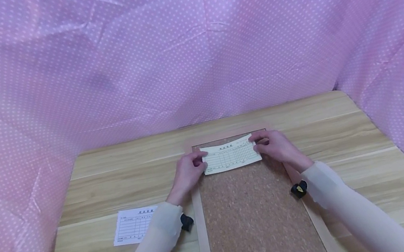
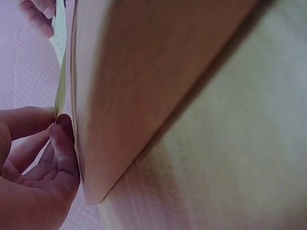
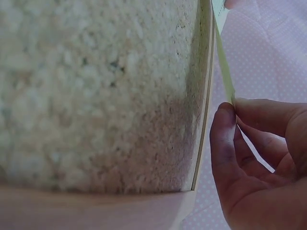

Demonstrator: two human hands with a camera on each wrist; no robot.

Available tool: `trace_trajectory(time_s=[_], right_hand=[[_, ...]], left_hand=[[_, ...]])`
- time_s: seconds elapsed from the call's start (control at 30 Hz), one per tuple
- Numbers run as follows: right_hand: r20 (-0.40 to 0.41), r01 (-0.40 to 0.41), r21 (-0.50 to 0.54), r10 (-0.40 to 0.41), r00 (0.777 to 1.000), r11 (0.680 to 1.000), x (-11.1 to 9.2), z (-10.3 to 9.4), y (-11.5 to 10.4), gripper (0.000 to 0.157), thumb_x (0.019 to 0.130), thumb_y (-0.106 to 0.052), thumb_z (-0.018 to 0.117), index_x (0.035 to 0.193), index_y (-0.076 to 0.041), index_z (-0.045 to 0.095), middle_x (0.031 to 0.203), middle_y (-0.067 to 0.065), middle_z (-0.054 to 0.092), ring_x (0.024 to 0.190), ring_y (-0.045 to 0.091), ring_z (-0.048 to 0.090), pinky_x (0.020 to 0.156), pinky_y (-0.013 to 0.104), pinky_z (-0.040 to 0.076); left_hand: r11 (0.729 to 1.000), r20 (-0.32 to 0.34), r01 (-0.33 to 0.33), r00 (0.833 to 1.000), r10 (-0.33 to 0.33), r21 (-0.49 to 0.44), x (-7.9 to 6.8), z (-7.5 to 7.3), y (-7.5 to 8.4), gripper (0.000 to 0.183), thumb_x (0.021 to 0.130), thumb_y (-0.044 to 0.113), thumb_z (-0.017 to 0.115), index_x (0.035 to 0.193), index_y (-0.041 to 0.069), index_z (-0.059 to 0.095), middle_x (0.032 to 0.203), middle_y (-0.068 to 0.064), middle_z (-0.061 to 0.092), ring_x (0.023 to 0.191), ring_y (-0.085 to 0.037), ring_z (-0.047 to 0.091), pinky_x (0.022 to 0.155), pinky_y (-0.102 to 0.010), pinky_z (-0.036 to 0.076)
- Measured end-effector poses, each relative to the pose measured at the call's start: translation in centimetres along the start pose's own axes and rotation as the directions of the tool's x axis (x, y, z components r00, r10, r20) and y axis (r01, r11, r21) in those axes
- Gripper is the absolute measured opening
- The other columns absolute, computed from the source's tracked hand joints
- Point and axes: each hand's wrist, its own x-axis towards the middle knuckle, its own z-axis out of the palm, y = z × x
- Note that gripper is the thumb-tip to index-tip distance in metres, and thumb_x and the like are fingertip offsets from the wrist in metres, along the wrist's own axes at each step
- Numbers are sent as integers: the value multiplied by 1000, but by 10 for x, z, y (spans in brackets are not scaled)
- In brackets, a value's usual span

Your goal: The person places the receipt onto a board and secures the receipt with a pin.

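A pale yellow printed form (image 1: 230,155) with a ruled table on it spans the top of a wood-framed cork board (image 1: 257,220). My left hand (image 1: 189,169) pinches its left edge between thumb and fingers. At the opposite edge, my right hand (image 1: 277,149) pinches the paper in the same way. The sheet bows slightly between the two hands. In the left wrist view, the form (image 2: 60,91) shows edge-on, close over the board's frame (image 2: 139,86). From the right wrist, its end (image 3: 225,72) sits between thumb and fingertip, just off the cork (image 3: 105,96).
A white printed form (image 1: 132,226) lies on the wooden table (image 1: 87,191) left of the board, partly covered by my left sleeve (image 1: 153,238). Pink dotted cloth (image 1: 174,59) hangs around the table's back and sides.
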Motion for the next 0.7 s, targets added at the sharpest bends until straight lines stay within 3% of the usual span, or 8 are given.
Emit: trace_trajectory(time_s=[0.43, 0.7], right_hand=[[-4, 17, -28, -17, 1000, 999, 3, -1, 4, 31, 96, -1, 64, 126, 4, 68, 137, 25, 62, 116, 42, 65, 99, 53, 53], [20, -21, -37, 22, 1000, 999, 6, 0, 9, 32, 97, -3, 65, 129, 3, 68, 132, 23, 65, 114, 37, 65, 99, 50, 52]], left_hand=[[999, 24, 7, 1000, -8, 46, 3, 2, -1, 34, 92, 1, 69, 126, 5, 72, 102, -7, 71, 87, -16, 62, 76, -30, 52], [998, 31, -1, 1000, -1, 65, 3, 2, 0, 36, 92, 1, 70, 127, 5, 72, 99, -6, 71, 84, -15, 62, 73, -29, 51]])
